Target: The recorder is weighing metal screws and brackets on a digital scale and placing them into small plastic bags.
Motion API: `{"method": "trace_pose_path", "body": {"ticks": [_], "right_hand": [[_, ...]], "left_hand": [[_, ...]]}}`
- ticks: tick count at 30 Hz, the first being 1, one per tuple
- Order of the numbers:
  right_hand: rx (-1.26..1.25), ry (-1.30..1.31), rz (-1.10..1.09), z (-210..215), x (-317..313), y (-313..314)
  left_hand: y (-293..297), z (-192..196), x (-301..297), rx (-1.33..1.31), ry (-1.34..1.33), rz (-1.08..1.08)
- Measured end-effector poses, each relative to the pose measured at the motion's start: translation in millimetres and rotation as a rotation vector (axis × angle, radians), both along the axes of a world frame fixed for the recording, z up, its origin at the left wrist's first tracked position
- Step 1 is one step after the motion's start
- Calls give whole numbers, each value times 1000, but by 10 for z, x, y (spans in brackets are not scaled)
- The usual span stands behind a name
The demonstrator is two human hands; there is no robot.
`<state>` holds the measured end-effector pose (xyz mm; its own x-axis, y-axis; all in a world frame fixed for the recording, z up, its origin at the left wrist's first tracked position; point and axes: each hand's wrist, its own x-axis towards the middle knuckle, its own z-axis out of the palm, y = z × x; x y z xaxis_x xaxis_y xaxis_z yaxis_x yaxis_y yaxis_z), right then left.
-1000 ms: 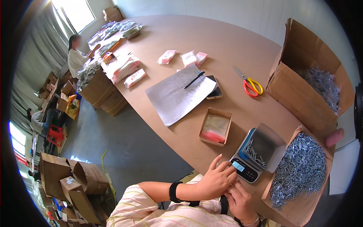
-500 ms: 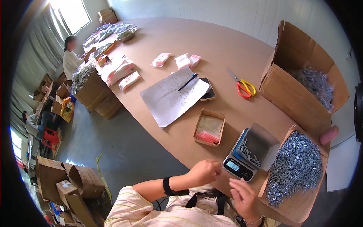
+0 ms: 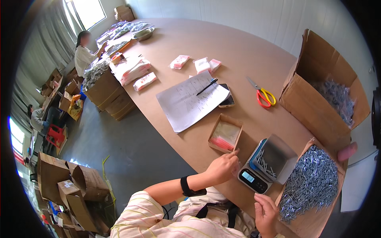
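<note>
My left hand (image 3: 223, 168) is over the table's near edge, between a small open cardboard box (image 3: 225, 133) and a digital scale (image 3: 253, 180). Its fingers are pinched together near the box's near corner; what they hold, if anything, I cannot make out. Clear plastic bags with red edges (image 3: 223, 142) lie in that box. On the scale sits a grey scoop-shaped pan (image 3: 280, 160) with several silvery screw-like pieces (image 3: 265, 164) in it. My right hand (image 3: 266, 212), empty, is just below the scale with fingers loosely apart. Beside it, a large heap of similar metal pieces (image 3: 311, 182) lies on a cardboard tray (image 3: 313, 226).
Farther up the table (image 3: 190, 37) are a written sheet (image 3: 186, 105) with a pen (image 3: 207, 87), a phone (image 3: 227, 99), scissors (image 3: 262, 95) and packs of bags (image 3: 131, 69). A large carton (image 3: 309, 103) stands right. A co-worker (image 3: 84, 57) is at the far left.
My left hand has moved up and forward, toward the box of bags. My right hand stays near the scale, slightly lower. The whole view has shifted a little.
</note>
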<state>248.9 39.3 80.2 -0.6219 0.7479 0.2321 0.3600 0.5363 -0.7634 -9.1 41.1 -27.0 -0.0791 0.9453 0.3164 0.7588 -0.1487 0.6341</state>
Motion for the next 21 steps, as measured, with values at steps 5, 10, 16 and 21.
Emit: {"method": "trace_pose_path", "body": {"ticks": [5, 10, 16, 21], "right_hand": [[12, -28, -64, 94, 100, 50], [117, -41, 27, 97, -7, 85], [353, -227, 100, 68, -415, -99], [345, -121, 168, -161, -370, -30]], "left_hand": [[-64, 232, -101, -71, -150, -2], [-247, 358, 271, -117, -419, -163], [-398, 264, 482, -91, -297, -337], [-437, 384, 454, 53, -140, -286]]}}
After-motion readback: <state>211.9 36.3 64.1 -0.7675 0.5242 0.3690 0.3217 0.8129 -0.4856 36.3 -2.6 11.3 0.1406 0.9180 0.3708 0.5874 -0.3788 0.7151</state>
